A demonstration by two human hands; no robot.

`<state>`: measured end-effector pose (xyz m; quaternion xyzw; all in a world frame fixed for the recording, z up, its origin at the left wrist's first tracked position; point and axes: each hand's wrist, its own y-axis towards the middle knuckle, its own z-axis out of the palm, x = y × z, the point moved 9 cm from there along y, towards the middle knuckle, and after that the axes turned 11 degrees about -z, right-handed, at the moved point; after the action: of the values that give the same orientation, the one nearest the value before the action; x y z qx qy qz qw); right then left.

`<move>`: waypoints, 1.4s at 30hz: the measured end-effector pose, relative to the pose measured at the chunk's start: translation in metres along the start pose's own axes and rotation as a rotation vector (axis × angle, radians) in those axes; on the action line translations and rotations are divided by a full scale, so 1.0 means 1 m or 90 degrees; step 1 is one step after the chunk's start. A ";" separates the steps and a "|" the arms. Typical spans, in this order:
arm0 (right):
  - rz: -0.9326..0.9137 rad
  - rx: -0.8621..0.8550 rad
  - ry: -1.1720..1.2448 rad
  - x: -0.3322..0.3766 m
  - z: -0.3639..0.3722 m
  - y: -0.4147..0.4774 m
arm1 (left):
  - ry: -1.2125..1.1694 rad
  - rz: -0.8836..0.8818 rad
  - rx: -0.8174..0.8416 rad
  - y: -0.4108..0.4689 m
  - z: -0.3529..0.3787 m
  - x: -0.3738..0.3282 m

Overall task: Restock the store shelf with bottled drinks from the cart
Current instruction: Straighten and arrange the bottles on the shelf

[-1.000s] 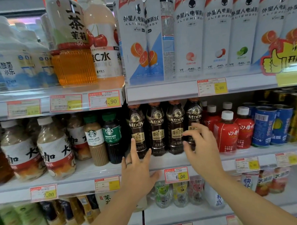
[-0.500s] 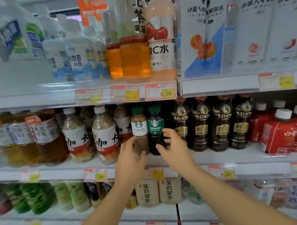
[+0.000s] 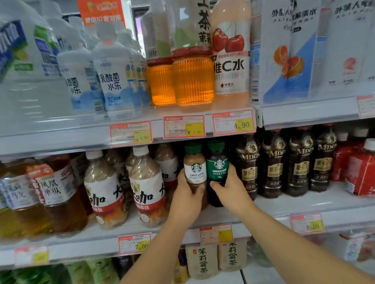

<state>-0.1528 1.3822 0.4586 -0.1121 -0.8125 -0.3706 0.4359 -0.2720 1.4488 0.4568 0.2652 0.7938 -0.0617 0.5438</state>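
Here, left hand [image 3: 186,198]: we wrap it round the latte [image 3: 195,172], label outward.
Right hand [image 3: 230,189]: curled round the americano [image 3: 218,169], just right of the left hand.
Why: likely squaring both on the shelf [image 3: 281,204] front.

On the middle shelf [image 3: 303,204], the person's left hand [image 3: 186,198] grips a Caffe Latte bottle [image 3: 195,172] low on its body. The right hand [image 3: 232,189] grips the Americano bottle [image 3: 217,166] just beside it. Both green-capped bottles stand upright and touch each other. Dark MDOV coffee bottles [image 3: 274,166] line up to their right, and milk tea bottles [image 3: 148,186] to their left. Amber tea bottles [image 3: 192,81] stand on the shelf above.
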 end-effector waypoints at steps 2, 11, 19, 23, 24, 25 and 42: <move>-0.001 -0.004 0.011 -0.001 0.000 0.000 | -0.009 0.010 -0.007 0.000 0.003 -0.001; -0.059 0.002 -0.116 0.010 -0.018 -0.024 | -0.024 0.046 -0.036 0.001 0.006 0.001; -0.191 -0.063 -0.361 0.009 -0.075 -0.048 | 0.008 0.048 -0.079 -0.006 0.010 0.007; -0.164 -0.006 -0.450 -0.004 -0.067 -0.043 | 0.017 0.037 -0.107 -0.003 0.011 0.009; -0.158 -0.001 -0.451 -0.006 -0.067 -0.043 | 0.022 0.039 -0.115 -0.004 0.011 0.008; -0.155 0.003 -0.451 -0.008 -0.067 -0.043 | 0.026 0.042 -0.121 -0.005 0.011 0.006; -0.222 0.184 -0.019 0.082 0.051 -0.074 | 0.146 0.105 -0.404 -0.104 -0.113 0.020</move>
<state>-0.2705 1.3543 0.4686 0.0885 -0.8707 -0.3182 0.3644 -0.4219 1.4114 0.4642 0.1511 0.8051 0.2627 0.5099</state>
